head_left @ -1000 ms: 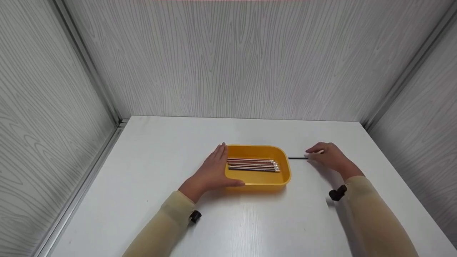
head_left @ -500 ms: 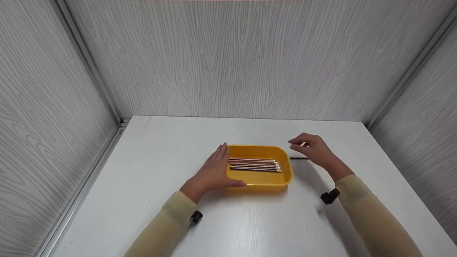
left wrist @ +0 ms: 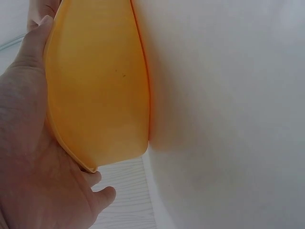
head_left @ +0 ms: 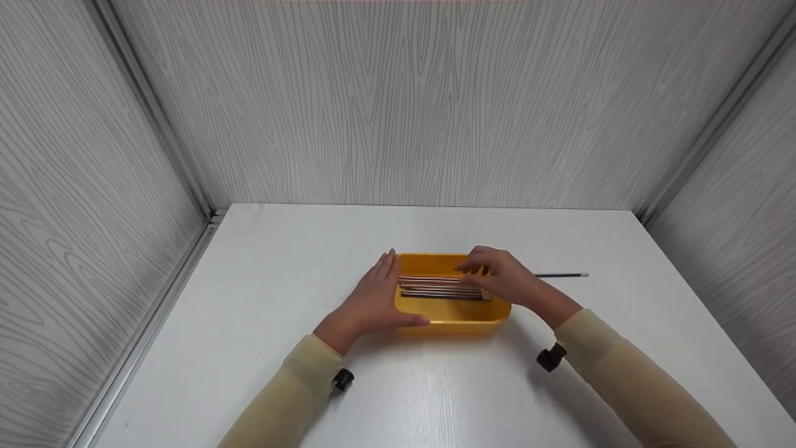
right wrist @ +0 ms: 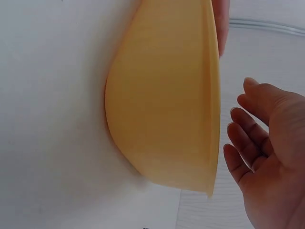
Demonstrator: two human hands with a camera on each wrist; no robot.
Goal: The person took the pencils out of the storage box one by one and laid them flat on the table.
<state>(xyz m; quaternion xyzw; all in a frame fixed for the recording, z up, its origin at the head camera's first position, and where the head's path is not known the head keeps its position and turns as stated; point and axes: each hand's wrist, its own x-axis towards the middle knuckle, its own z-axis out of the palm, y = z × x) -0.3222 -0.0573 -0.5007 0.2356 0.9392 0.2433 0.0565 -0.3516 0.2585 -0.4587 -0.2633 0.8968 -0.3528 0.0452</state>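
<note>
A yellow plastic tray (head_left: 460, 323) stands on the white table. Inside, several pencils (head_left: 435, 288) lie side by side, their eraser ends to the right. My left hand (head_left: 368, 302) holds the tray's left end, the thumb along the near rim and the fingers at the far corner. Over the right part of the tray hovers my right hand (head_left: 500, 279), covering some pencil ends in the head view. Its fingers (right wrist: 245, 138) are loosely bent, with nothing between them in the right wrist view. A single dark pencil (head_left: 563, 275) lies outside the tray, its left part hidden behind the right hand.
Pale wood-grain panels (head_left: 404, 106) rise behind the table (head_left: 298, 249) and on both sides. A metal frame edge (head_left: 155, 317) runs along the left side. Small black devices (head_left: 551, 358) sit on both sleeves.
My right hand has left the dark pencil outside the tray, lifted, and moved left over the tray. That pencil stays where it lay. The left hand and the tray hold their place.
</note>
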